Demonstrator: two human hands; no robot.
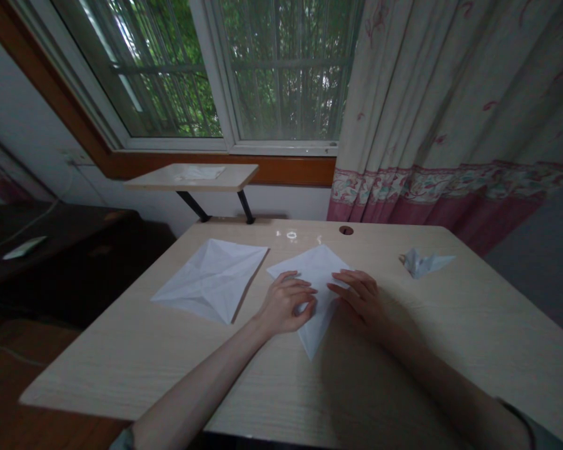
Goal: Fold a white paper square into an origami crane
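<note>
A white sheet of paper (315, 265), folded into a kite shape, lies on the table with its long point towards me. My left hand (288, 303) rests on its left half, fingers lightly bent and the thumb apart from the index finger. On its right edge lies my right hand (359, 297), fingers spread and fingertips touching the paper. The palms hide part of the sheet's middle and side edges. Left of it lies a creased square of white paper (211, 275). To the right sits a small folded paper figure (422, 264), which looks like a crane.
The pale wooden table (267, 387) has a round cable hole (346, 230) near its back edge. A raised shelf (159, 181) on black legs stands at the back left, with white paper (199, 172) on it. Behind are a window and a curtain (394, 125). A dark surface (60, 231) stands left.
</note>
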